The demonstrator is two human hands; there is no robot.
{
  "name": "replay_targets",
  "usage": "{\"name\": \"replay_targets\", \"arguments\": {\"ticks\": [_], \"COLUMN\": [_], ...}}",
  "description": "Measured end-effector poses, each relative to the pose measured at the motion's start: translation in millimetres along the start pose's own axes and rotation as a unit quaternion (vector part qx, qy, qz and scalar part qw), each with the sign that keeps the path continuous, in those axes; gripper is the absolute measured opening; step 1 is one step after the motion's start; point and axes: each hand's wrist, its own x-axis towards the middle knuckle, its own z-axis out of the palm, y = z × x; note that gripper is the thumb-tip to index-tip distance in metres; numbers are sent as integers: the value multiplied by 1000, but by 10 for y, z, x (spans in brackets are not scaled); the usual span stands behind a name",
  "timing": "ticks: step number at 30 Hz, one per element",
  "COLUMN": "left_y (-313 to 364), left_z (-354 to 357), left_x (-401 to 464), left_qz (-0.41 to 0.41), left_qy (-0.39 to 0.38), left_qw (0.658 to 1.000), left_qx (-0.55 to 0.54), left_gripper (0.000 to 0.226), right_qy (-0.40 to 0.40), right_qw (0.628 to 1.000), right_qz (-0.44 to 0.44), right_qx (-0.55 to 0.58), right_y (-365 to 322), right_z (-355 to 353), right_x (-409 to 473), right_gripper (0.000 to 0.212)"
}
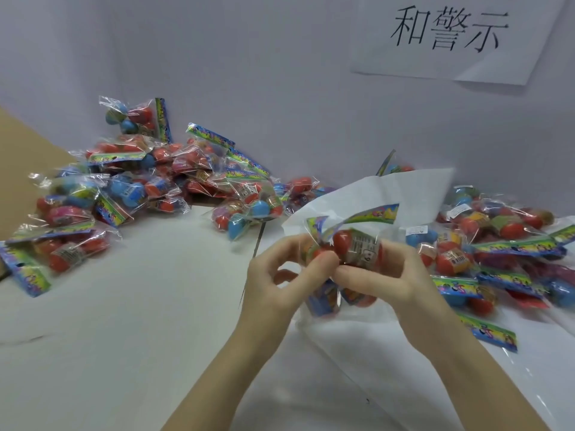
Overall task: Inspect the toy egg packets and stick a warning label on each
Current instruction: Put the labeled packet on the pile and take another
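A clear toy egg packet (348, 244) with red eggs and a rainbow header card is held up over the table's middle right. My left hand (277, 275) pinches its left side with thumb and fingers. My right hand (385, 275) grips its right side and underside. A small printed label shows on the packet's front between my hands. A big heap of similar packets (149, 185) lies at the left and back. Another heap (504, 247) lies at the right.
A white paper sheet (413, 188) stands up behind my hands. The white table top (130, 321) spreads in front of me. A brown cardboard surface (21, 157) is at the far left. A paper sign with printed characters (451, 29) hangs on the wall.
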Motion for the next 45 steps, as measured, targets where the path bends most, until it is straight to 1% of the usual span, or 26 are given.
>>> {"name": "replay_targets", "arguments": {"ticks": [1,3,5,6,9,10,12,13,15,16,17,19,21,23,25,27,29,31,34,36,37,39,42,43,45], "left_y": [8,22,26,23,22,22,40,35,28,22,26,47,73,96,90,76,85,91,64,61,56,55,65,77,74], "left_z": [2,-2,2,16,49,52,47,40,24,19,18,18,18,21,16,10,19,32,52,59,63,66,63,70,87], "left_x": [15,30,23,17,-13,-20,-26,-31,-30,-26,-22,-8,9,16,21,23,21,22,15,9,12,22,33,34,28], "left_qz": [-17,-38,-40,-41,-55,-54,-37,-34,-53,-69,-86,-108,-111,-104,-111,-121,-126,-126,-118,-129,-138,-154,-138,-125,-100], "left_qy": [-6,9,19,16,6,4,-11,-18,-35,-49,-63,-78,-84,-75,-47,-46,-59,-49,-6,-7,-13,-17,20,33,51], "left_qw": [1000,998,998,999,998,999,999,999,998,996,994,991,989,990,990,988,987,988,990,988,985,980,982,984,988], "left_qx": [-18,-52,-40,-28,-6,-5,-4,-6,-16,-16,-14,-21,-49,-64,-76,-84,-76,-70,-75,-88,-101,-122,-125,-121,-102], "left_gripper": [13,3,8,11,17,15,4,9,31,38,39,31,18,19,20,23,16,10,19,25,24,20,19,25,41], "right_qy": [10,35,53,57,49,48,58,67,91,101,111,125,108,74,47,28,15,8,-17,-36,-44,-44,-12,1,23], "right_qw": [1000,998,997,996,997,998,998,998,995,993,992,990,991,994,997,997,996,996,995,994,993,993,996,997,997], "right_qz": [13,13,-2,-8,-7,-4,-10,-15,-20,-19,-18,-16,-18,-5,30,62,77,84,84,81,80,73,66,60,35], "right_qx": [-16,-46,-62,-66,-53,-44,-21,-5,34,53,64,68,79,77,44,31,37,40,49,63,75,87,57,57,68], "right_y": [8,29,24,22,29,33,35,28,17,16,20,25,5,-19,-28,-33,-38,-36,-24,-18,-13,-3,7,4,-5], "right_z": [7,9,15,17,41,47,55,56,45,36,28,22,38,51,50,48,48,34,-6,-33,-41,-31,12,26,44], "right_x": [4,17,16,13,7,6,1,-4,-5,-5,-2,-2,-5,-9,-11,-5,0,2,6,4,1,-3,9,12,8], "right_gripper": [14,29,40,42,39,36,27,23,17,15,14,21,27,34,44,41,34,34,42,44,44,42,28,25,26]}}
